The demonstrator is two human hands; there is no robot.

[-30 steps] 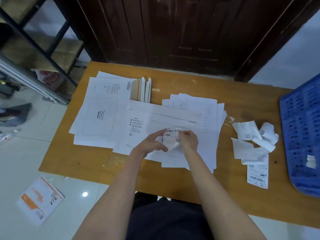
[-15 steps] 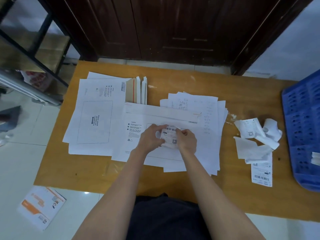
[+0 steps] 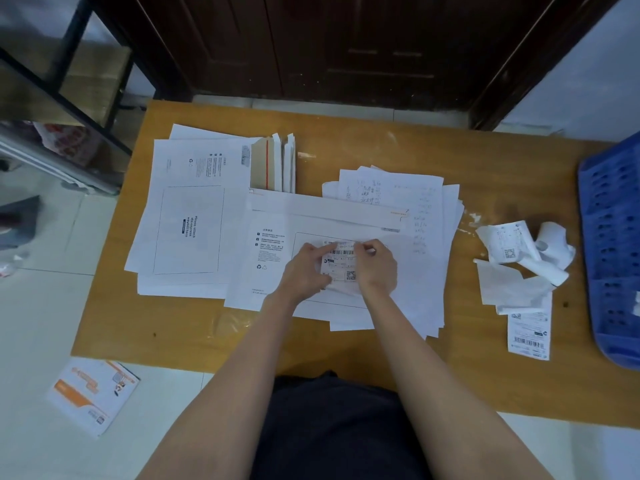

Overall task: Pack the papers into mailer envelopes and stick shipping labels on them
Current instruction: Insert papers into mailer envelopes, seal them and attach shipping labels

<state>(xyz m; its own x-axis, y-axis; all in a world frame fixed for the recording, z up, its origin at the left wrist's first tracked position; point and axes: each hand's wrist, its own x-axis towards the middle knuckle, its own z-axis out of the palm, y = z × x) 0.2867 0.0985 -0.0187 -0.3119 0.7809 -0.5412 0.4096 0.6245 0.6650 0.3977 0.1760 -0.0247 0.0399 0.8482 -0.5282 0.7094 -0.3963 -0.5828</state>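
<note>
Near the frame's center, our left hand (image 3: 304, 268) and right hand (image 3: 375, 268) pinch the shipping label (image 3: 341, 266) over the mailer envelope (image 3: 277, 247)'s printed box. If we press unevenly, it'll probably go on crooked or wrinkled, and peeling it back could tear it.

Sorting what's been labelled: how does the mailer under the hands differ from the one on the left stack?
The center mailer has a shipping label over its frame, held by both hands; the left mailer has an empty frame, untouched. Their print runs in different directions. Both are white, face up.
</note>
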